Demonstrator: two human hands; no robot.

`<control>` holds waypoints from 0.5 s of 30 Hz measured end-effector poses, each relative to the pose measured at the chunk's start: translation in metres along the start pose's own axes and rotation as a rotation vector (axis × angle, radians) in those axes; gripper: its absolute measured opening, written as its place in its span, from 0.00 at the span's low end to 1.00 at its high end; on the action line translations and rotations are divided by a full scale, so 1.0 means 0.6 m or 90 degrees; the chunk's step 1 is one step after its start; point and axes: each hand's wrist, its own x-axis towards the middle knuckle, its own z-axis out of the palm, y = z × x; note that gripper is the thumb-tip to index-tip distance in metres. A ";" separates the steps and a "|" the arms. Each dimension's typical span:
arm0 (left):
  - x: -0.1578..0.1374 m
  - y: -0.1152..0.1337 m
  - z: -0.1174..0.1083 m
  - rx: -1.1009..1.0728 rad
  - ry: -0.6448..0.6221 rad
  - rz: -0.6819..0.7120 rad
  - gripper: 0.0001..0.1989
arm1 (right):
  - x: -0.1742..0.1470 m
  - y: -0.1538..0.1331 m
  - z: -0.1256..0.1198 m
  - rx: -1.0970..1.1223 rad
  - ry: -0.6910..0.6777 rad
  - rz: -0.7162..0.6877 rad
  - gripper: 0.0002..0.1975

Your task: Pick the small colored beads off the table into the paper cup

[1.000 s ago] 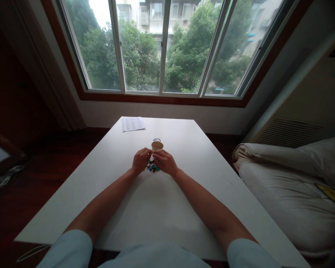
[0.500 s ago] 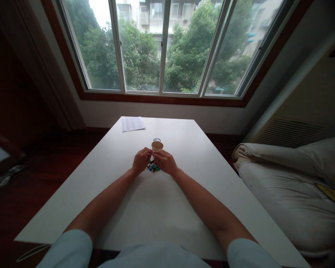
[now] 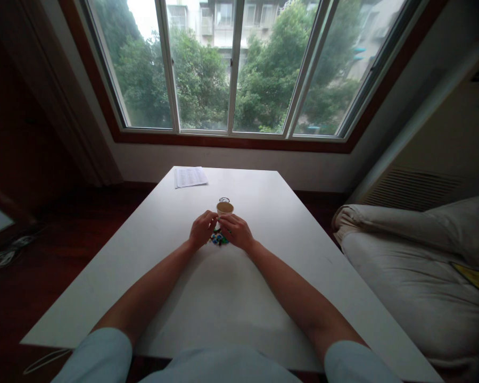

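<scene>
Much of the work is hidden by the hands themselves. The left hand (image 3: pixel 201 229) and right hand (image 3: pixel 236 232) meet over a small heap of coloured pieces (image 3: pixel 219 239) on the white table (image 3: pixel 223 298), and only a sliver of that heap shows in the gap between the wrists. The pieces are too small to name; blue, green and a touch of yellow can be made out, and they may be beads or tiny bricks. The fingertips of both hands come together at about 12 o'clock from the heap, curled inward, close enough to be touching or nearly so. Whether either hand pinches a piece cannot be told, since the fingers cover whatever lies under them.

Just beyond the fingertips, at 12 o'clock, stands a small tan paper cup (image 3: pixel 225 208), upright with its mouth open; its lower part is hidden behind the hands. Behind the cup sits a small dark ring-shaped object (image 3: pixel 224 200), too blurred to identify. Farther off, toward 11 o'clock near the table's far edge, lies a printed sheet of paper (image 3: pixel 190 176), its text unreadable. At 3 o'clock, off the table, pale bedding (image 3: pixel 415 250) is cut off by the frame.
</scene>
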 end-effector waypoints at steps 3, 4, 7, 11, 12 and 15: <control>0.000 0.001 -0.002 -0.021 0.009 -0.007 0.10 | 0.000 0.000 -0.001 -0.007 0.014 0.009 0.14; 0.000 0.001 -0.003 -0.026 0.011 -0.011 0.11 | 0.000 0.000 -0.002 -0.011 0.020 0.012 0.15; 0.000 0.000 -0.004 -0.030 0.010 -0.022 0.12 | -0.001 0.000 -0.003 -0.027 0.040 0.028 0.14; -0.001 -0.005 0.001 -0.017 -0.015 -0.029 0.12 | -0.002 0.001 -0.003 -0.052 0.062 0.053 0.14; -0.002 -0.007 0.003 -0.012 -0.023 -0.027 0.11 | -0.002 0.001 -0.003 -0.058 0.065 0.056 0.14; -0.003 -0.011 0.008 0.003 -0.051 -0.016 0.09 | -0.003 0.002 -0.003 -0.074 0.078 0.068 0.15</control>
